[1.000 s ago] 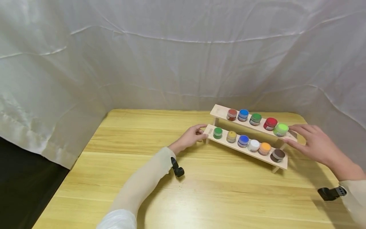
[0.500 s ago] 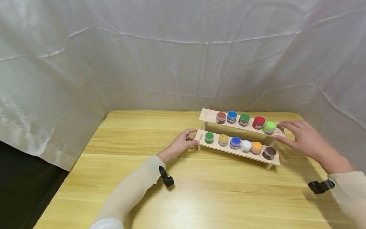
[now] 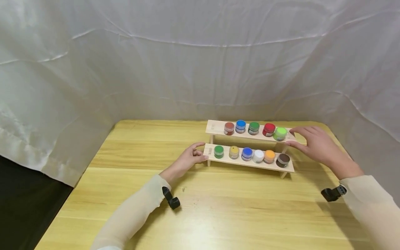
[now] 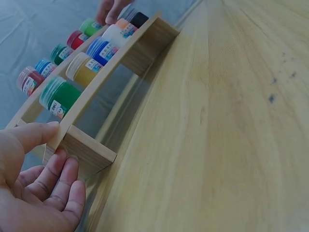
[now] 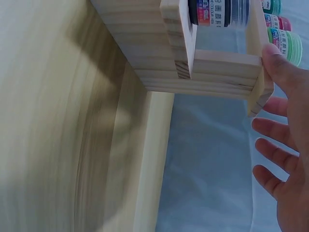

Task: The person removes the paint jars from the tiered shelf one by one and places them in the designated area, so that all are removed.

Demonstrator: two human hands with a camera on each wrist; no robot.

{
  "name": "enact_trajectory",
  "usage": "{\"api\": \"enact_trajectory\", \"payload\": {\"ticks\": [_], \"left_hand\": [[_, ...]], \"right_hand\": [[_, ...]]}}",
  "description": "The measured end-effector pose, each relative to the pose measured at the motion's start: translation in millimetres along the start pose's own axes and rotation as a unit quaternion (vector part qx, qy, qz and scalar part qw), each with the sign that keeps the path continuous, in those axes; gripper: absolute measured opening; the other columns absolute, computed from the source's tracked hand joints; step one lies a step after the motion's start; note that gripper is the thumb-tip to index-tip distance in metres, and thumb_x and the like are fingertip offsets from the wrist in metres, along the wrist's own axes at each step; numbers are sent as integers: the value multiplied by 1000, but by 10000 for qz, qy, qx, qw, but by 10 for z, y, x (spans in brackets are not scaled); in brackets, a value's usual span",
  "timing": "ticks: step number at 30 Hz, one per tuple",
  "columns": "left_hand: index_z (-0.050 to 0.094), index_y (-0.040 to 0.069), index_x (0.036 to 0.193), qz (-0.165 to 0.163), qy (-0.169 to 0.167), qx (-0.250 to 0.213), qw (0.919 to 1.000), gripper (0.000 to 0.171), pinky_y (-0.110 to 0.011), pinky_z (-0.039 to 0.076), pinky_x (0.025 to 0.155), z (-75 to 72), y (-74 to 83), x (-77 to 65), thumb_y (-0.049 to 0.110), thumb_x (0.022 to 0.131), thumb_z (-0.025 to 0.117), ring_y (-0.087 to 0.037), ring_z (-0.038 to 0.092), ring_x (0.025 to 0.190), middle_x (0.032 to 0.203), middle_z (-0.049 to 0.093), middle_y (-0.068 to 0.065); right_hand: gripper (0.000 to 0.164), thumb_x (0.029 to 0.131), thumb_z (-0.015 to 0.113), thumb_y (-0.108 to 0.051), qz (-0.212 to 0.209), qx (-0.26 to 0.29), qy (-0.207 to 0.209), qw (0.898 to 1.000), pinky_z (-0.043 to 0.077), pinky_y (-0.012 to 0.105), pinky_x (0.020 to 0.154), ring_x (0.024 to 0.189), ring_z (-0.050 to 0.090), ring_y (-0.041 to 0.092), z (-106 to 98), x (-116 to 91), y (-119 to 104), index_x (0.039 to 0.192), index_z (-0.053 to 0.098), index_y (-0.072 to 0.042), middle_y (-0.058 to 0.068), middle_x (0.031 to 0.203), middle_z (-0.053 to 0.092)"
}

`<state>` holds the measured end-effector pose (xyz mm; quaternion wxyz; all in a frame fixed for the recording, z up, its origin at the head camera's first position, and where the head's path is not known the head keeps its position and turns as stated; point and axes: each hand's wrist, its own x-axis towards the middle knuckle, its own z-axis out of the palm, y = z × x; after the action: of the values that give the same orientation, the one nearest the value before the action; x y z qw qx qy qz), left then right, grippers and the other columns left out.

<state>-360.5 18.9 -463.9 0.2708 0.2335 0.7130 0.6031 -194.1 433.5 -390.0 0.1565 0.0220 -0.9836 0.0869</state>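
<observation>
A two-tier wooden rack (image 3: 214,127) stands near the back of the table, bearing several small paint jars with coloured lids. My left hand (image 3: 184,161) pinches the left end of the lower shelf (image 4: 77,118), thumb on top and fingers beneath, beside a green jar (image 3: 218,151). At the other side my right hand (image 3: 322,147) grips the right end of the upper shelf (image 5: 260,94), next to a light green jar (image 3: 280,133). The upper row also has a red jar (image 3: 268,130); the lower one ends in a dark brown jar (image 3: 282,160).
The wood-grain table (image 3: 218,208) spreads in front of the rack, with small dark specks on its surface. A pale cloth curtain (image 3: 200,76) hangs close behind and along both sides. Each sleeve carries a black wrist camera (image 3: 172,198).
Both hands have shifted the rack leftward across the table, and it now stands less slanted, its right end swung farther back. The jars have kept their places on the shelves.
</observation>
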Motion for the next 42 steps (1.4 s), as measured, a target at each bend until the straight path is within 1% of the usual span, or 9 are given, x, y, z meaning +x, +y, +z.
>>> {"api": "enact_trajectory", "payload": {"ticks": [5,12,19,26,32,34,36,39,42], "left_hand": [[39,8,148,10,-81,34,10000,66,-31,50,81,-14,1,-5,6,89,70,-18,60,88,97,63,-10],[38,9,149,-32,-185,67,9998,69,-35,49,86,-48,16,25,7,88,72,-19,60,91,100,63,-11],[39,11,148,-94,-93,324,9994,66,-33,49,83,-88,59,-11,10,90,71,-20,60,91,101,63,-11],[37,9,149,-76,-135,451,9989,68,-34,49,82,-46,118,-33,11,90,71,-19,59,88,99,62,-10],[37,9,150,-39,-81,392,9992,69,-36,50,79,-33,140,-8,12,90,71,-23,58,89,101,60,-11],[36,9,150,-93,-125,316,9994,69,-37,51,82,-49,132,-9,12,90,71,-24,60,92,104,61,-12],[36,10,150,-153,-193,299,9992,69,-39,52,85,-72,132,-22,12,90,71,-25,60,96,108,61,-14],[37,11,150,-138,-303,520,9981,68,-40,52,89,-109,146,-56,13,91,71,-26,60,103,115,61,-16],[41,13,149,-61,-293,996,9946,68,-40,50,91,-139,170,-87,18,89,73,-27,58,107,118,61,-15]], "right_hand": [[56,89,71,-41,44,-43,140,9999,32,61,99,115,50,47,5,-5,-45,125,61,1,24,121,62],[54,87,74,-36,203,39,260,9994,35,61,98,117,50,46,33,-29,-84,126,61,0,24,123,61],[55,91,69,-39,403,161,77,9990,36,63,96,116,50,47,73,-5,-118,130,58,-1,25,125,59],[58,93,66,-41,566,260,-32,9981,35,62,98,118,47,47,44,-32,-130,131,57,1,26,127,57],[59,95,63,-42,737,426,-182,9962,33,63,100,121,44,49,39,7,-141,134,54,2,28,131,54],[62,95,60,-46,789,509,-252,9953,33,64,100,123,43,48,55,5,-139,135,53,1,28,133,52],[63,96,60,-46,850,709,-278,9935,33,64,100,124,43,48,71,-14,-139,137,52,1,27,135,50],[63,97,57,-46,947,1044,-247,9897,34,64,98,125,42,47,84,-65,-139,138,50,1,27,138,47],[60,99,56,-42,982,1381,-125,9855,37,63,95,122,44,47,85,-130,-139,138,49,2,28,138,47]]}}
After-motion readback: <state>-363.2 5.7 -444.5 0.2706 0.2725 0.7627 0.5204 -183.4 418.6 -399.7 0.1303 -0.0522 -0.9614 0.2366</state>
